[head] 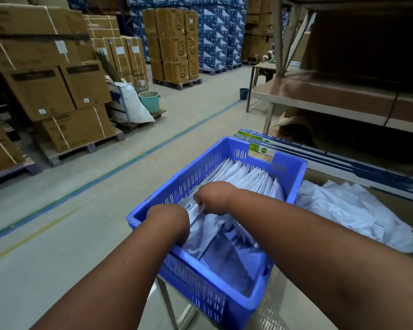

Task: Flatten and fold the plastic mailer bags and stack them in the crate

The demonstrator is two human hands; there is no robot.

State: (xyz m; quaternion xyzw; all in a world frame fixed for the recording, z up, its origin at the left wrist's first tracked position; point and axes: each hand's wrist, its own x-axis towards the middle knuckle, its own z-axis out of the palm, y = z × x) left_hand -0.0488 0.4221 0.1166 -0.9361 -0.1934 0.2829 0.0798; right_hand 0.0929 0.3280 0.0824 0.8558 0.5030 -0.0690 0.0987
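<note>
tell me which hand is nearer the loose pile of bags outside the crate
Right. The right hand is in the crate, towards the side next to the loose pile. The left hand is at the crate's opposite wall, farther away.

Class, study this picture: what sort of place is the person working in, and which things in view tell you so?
Most likely a warehouse or packing area. Stacked cardboard cartons sit on wooden pallets, a painted line marks an aisle on the concrete floor, and both hands work among folded mailer bags in a blue crate.
</note>
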